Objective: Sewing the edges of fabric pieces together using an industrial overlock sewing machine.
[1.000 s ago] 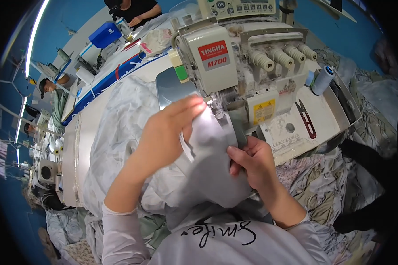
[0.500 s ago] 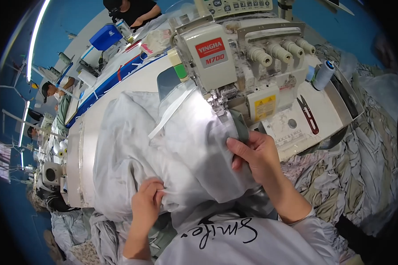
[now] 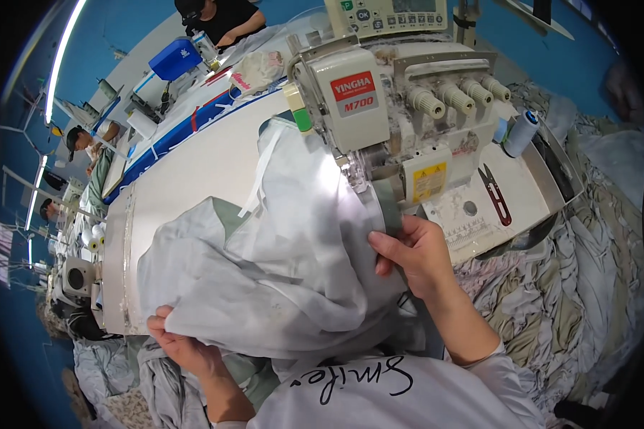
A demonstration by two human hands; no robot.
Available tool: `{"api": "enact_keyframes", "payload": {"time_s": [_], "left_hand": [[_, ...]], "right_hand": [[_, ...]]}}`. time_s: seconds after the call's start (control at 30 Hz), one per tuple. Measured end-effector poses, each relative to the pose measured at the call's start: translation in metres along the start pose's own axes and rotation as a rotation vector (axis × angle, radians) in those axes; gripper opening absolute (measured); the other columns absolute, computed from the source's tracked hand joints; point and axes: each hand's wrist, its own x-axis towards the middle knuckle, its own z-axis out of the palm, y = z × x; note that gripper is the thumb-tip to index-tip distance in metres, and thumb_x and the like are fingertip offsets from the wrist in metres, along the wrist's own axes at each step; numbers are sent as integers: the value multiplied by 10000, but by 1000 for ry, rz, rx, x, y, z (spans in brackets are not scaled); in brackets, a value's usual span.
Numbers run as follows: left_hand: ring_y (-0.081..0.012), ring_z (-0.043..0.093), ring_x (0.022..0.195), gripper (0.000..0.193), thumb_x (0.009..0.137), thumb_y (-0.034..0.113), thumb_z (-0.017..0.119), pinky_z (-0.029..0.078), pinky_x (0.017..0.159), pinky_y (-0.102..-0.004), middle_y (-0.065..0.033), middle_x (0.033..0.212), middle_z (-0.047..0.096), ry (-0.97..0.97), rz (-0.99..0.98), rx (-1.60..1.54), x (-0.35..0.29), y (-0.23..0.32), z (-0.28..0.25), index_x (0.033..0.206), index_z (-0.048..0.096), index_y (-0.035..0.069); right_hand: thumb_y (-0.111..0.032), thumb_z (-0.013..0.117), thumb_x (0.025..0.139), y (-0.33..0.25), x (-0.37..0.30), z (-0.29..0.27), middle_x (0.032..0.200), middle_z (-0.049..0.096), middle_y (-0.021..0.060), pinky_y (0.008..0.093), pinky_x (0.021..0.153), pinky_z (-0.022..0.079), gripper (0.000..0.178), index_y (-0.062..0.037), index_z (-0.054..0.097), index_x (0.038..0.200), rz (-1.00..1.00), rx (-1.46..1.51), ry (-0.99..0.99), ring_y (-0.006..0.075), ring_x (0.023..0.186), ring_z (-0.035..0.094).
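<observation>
Head view shows left hand (image 3: 186, 350) gripping cloth (image 3: 279, 272) at lower left and right hand (image 3: 418, 256), well apart, pinching its edge right of centre, apparently to hold the cloth, lying mid-frame, spread and steady where it meets the sewing machine (image 3: 347, 111) at upper centre.

the cloth (image 3: 286, 264) looks soft, matt and thinly woven, creased all over, with a flat, smooth white strip (image 3: 260, 175) along it, and the table (image 3: 182, 182) beneath has a smooth, pale, faintly shiny top. the sewing machine (image 3: 365, 132) has a smooth, glossy painted casing, dulled in places by fuzzy lint, and ribbed knobs (image 3: 428, 102) that look like plastic. the snips (image 3: 496, 196) pair dark metal blades with smooth red handles, and the spool (image 3: 522, 134) is wound with fine thread.
</observation>
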Motion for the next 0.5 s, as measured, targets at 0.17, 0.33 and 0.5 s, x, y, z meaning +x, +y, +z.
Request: {"api": "enact_keyframes", "payload": {"time_s": [0.17,0.33,0.5], "left_hand": [[-99,447,792,152,883,88,516,401,770,-260,-8,912,416,120,98,17,17,16,19,880,363,87],[-132,455,852,94,906,143,448,410,806,-309,-18,899,405,181,162,17,34,22,27,927,371,94],[-155,461,881,99,898,122,447,417,814,-337,-41,924,415,136,298,90,54,18,18,960,378,86]], "right_hand": [[-93,663,798,-1,1,-1,610,590,41,215,449,450,129,12,598,837,4,1,-13,94,473,552],[-93,659,806,-2,2,-3,609,591,41,216,444,458,128,11,596,844,2,7,-29,98,473,561],[-93,660,809,-2,2,-3,617,594,39,216,442,462,128,6,598,861,-7,16,-38,101,473,564]]}}
